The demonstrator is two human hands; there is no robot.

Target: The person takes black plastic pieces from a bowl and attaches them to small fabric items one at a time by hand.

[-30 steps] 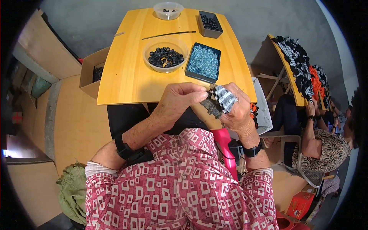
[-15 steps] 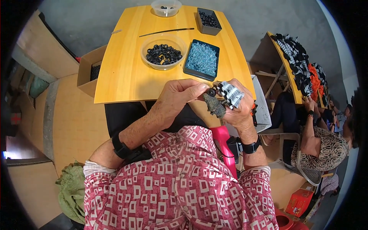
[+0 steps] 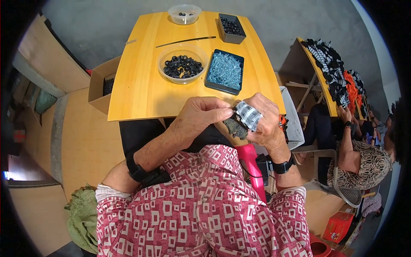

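Just beyond the table's near edge, my two hands meet at a small fabric bundle. My right hand (image 3: 266,122) is closed around it: a black-and-white striped cloth piece (image 3: 248,115) lies over the fingers. A dark grey-green knitted cloth (image 3: 235,128) hangs below, between the hands. My left hand (image 3: 201,113) pinches thumb and forefinger together at the bundle's left side, on a small black bead (image 3: 235,114) mostly hidden by the fingertips. Nearest on the table are a round clear bowl (image 3: 161,70) of black beads and a black tray (image 3: 222,89) of clear bluish beads.
Toward the back of the yellow table (image 3: 141,94) stand a dark box of black beads (image 3: 233,37) and a clear bowl (image 3: 184,19). A thin dark strip (image 3: 186,41) lies between. A cardboard box (image 3: 99,92) is at left, a white bin (image 3: 293,124) at right, beside a seated person (image 3: 359,162).
My left fingertips have closed in on the bundle, covering the black bead that showed before. The striped cloth has turned in my right hand. The whole view has shifted slightly.
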